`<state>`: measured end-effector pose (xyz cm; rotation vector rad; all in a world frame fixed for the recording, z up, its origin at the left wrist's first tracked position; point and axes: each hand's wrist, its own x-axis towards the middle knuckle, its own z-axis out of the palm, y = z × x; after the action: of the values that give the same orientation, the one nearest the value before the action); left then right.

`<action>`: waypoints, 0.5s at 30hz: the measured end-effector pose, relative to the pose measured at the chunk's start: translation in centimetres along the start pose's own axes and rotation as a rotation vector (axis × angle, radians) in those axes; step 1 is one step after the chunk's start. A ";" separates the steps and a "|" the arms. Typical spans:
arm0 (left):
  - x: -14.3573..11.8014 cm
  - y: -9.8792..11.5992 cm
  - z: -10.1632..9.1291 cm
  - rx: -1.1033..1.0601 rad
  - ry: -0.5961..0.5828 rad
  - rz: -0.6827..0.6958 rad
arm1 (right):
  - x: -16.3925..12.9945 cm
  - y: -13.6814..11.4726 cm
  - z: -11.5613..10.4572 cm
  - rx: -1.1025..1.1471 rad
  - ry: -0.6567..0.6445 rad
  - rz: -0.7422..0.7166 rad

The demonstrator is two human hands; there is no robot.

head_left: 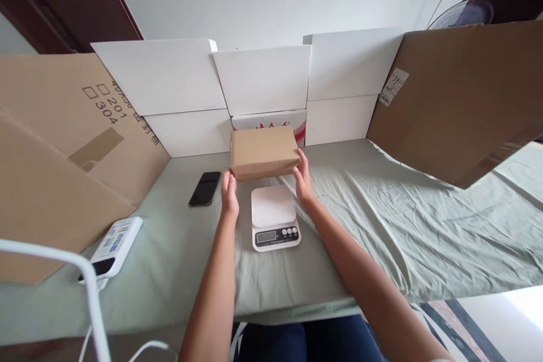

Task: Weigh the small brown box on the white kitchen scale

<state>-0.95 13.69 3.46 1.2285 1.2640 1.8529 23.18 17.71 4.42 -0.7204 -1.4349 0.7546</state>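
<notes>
A small brown cardboard box (265,150) is held between my two hands, just beyond the kitchen scale. My left hand (229,193) grips its near left corner, and my right hand (302,176) grips its right side. Fingers under the box are partly hidden. The white kitchen scale (274,208) sits on the green cloth with nothing on its platform; its display looks blank. To the left of my left hand lies a black smartphone (205,188).
White boxes (263,79) stand stacked along the back. Large cardboard boxes flank both sides, left (55,158) and right (462,102). A white power bank (116,246) lies at the left, near a curved white tube (87,277). Green cloth (365,198) covers the surface.
</notes>
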 end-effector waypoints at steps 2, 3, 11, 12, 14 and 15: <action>0.3 -1.7 0.5 -0.018 0.001 -0.049 | 0.2 2.2 0.3 -0.006 0.017 0.042; 0.3 -2.5 0.7 -0.028 0.000 -0.072 | 0.2 3.0 0.3 -0.010 0.021 0.051; 0.1 -4.5 0.7 -0.077 0.039 -0.122 | -0.2 3.6 0.2 0.020 0.012 0.104; 0.1 -4.5 0.8 -0.076 0.039 -0.121 | -0.2 3.6 0.3 0.022 0.015 0.106; 0.1 -4.5 0.9 -0.065 0.031 -0.128 | -0.2 3.7 0.3 0.014 0.023 0.113; 0.1 -4.5 0.9 -0.058 0.023 -0.133 | -0.2 3.7 0.3 0.010 0.025 0.121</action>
<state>-0.31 15.89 -0.52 1.0692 1.2643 1.7991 22.83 19.70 1.28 -0.8119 -1.3731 0.8420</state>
